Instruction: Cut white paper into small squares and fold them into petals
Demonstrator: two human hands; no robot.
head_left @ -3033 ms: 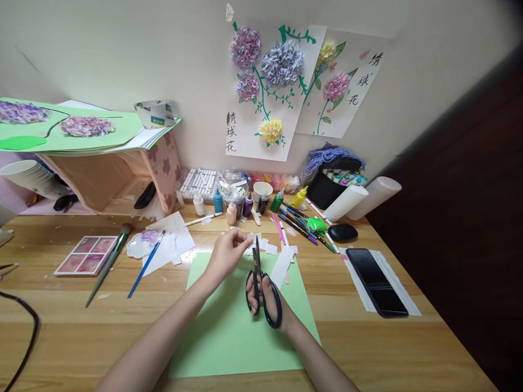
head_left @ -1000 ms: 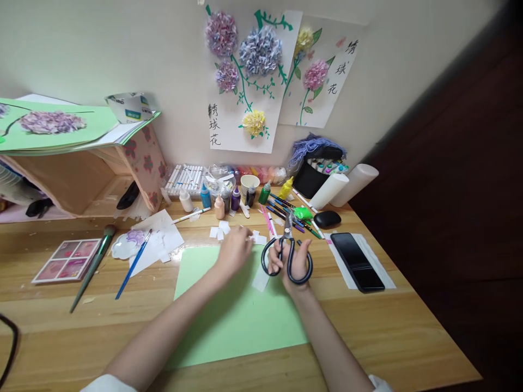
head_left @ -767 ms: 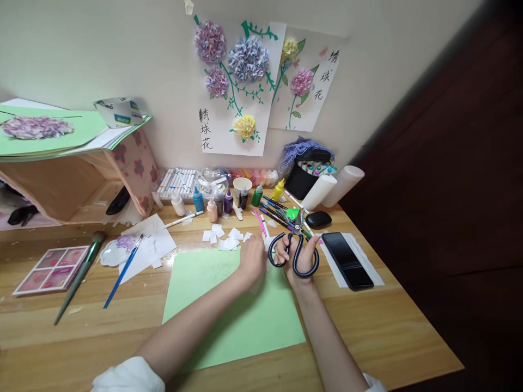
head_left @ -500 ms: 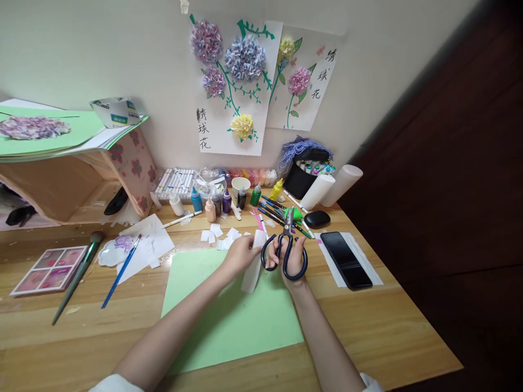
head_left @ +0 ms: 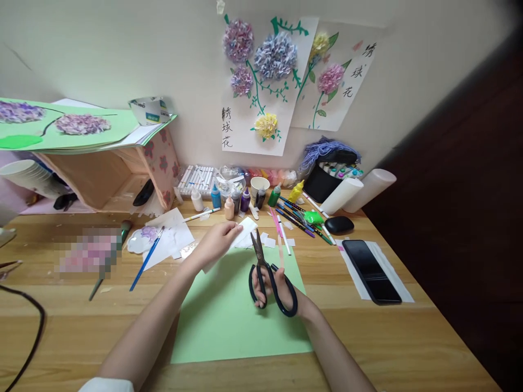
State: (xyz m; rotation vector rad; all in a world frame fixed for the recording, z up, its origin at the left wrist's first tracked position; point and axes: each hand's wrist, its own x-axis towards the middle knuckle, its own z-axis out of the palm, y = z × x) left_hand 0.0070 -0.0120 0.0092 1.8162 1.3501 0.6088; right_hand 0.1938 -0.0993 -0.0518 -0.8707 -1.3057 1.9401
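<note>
A strip of white paper [head_left: 246, 227] is pinched in my left hand [head_left: 218, 239], above the far edge of a green sheet [head_left: 229, 321]. My right hand [head_left: 278, 291] grips black-handled scissors [head_left: 259, 251], its fingers through the loops. The scissor blades point up and away, slightly apart, with their tips close to the paper strip but not around it. Several small white paper squares [head_left: 267, 241] lie just beyond the green sheet, partly behind the strip and scissors.
Small paint bottles [head_left: 245, 200] and a paper cup [head_left: 260, 186] line the back. Pens [head_left: 300, 220], a black mouse [head_left: 339, 225] and a phone [head_left: 371, 272] lie to the right. At left are a blue paintbrush [head_left: 147, 258] and a cloth-sided box [head_left: 161, 163].
My left hand and the paper strip have moved left relative to the green sheet. The scissors have come down nearer to me, and the blades now tilt left. The view has swung left.
</note>
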